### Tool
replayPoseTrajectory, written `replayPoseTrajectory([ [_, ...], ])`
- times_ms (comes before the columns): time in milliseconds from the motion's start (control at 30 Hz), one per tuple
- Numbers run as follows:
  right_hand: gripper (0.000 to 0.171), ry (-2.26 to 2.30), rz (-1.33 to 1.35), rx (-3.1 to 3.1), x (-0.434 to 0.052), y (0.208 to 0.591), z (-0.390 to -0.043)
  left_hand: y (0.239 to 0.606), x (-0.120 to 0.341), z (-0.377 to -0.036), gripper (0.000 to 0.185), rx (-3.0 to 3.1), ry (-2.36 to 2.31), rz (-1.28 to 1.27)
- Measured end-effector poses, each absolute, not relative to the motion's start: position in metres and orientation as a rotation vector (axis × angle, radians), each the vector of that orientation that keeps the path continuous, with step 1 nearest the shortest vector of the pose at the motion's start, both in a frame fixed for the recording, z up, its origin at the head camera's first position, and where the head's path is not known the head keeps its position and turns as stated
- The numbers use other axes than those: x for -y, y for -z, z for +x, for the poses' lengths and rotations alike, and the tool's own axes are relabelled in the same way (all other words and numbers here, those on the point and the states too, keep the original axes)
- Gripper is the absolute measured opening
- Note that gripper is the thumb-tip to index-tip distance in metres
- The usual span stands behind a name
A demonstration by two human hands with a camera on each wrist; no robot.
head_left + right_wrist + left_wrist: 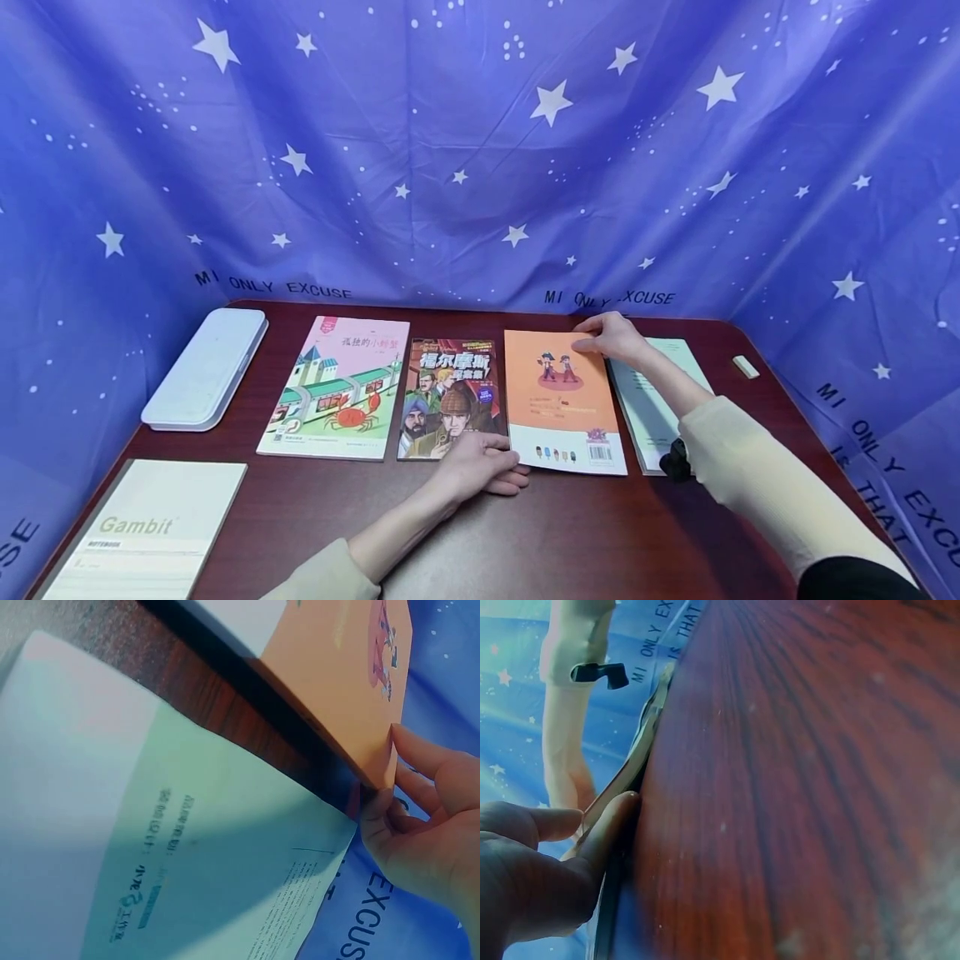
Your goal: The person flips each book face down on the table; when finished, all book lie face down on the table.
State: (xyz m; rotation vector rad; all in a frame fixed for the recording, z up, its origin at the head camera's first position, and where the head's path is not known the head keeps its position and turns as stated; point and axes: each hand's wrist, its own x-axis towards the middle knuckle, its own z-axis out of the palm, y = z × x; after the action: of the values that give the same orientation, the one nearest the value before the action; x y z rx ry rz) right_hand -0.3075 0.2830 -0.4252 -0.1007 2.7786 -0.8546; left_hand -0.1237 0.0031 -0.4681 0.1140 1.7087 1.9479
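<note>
An orange book (pixel 562 400) lies on the dark wooden table (pixel 570 533), third in a row of books. My right hand (pixel 611 337) pinches its far right corner; in the right wrist view the fingers (pixel 420 769) hold that corner of the orange book (pixel 337 682) raised above a pale green booklet (pixel 187 847). My left hand (pixel 480 467) is at the book's near left corner, beside the detective comic book (pixel 450 396). In the left wrist view a finger (pixel 604 836) lies against the table under a thin book edge (pixel 641 742), with another finger above it.
A pink and green picture book (pixel 337 387) lies left of the comic. The pale green booklet (pixel 652 400) lies right of the orange book. A white case (pixel 206 367) sits far left, a Gambit notebook (pixel 146 529) near left, an eraser (pixel 745 366) far right. Starry blue cloth surrounds the table.
</note>
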Motion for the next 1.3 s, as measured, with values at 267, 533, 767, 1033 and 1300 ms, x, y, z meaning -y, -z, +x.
replayPoseTrajectory([
  [267, 0.043, 0.727, -0.143, -2.837, -0.282, 0.429, -0.307, 0.464, -0.001, -0.122, 0.051, -1.693, -1.957, 0.064],
  [533, 0.048, 0.605, -0.218, -2.905, -0.278, 0.430, -0.304, 0.464, 0.004, -0.120, 0.052, -1.684, -1.946, 0.066],
  [767, 0.047, 0.540, -0.274, -2.919, -0.276, 0.428, -0.302, 0.461, 0.008, -0.119, 0.048, -1.677, -1.913, 0.096],
  [1033, 0.042, 0.481, -0.347, -2.939, -0.276, 0.427, -0.300, 0.458, 0.009, -0.118, 0.048, -1.684, -1.870, 0.126],
  [1300, 0.039, 0.497, -0.394, -2.973, -0.269, 0.426, -0.304, 0.452, 0.027, -0.125, 0.043, -1.712, -1.857, 0.141],
])
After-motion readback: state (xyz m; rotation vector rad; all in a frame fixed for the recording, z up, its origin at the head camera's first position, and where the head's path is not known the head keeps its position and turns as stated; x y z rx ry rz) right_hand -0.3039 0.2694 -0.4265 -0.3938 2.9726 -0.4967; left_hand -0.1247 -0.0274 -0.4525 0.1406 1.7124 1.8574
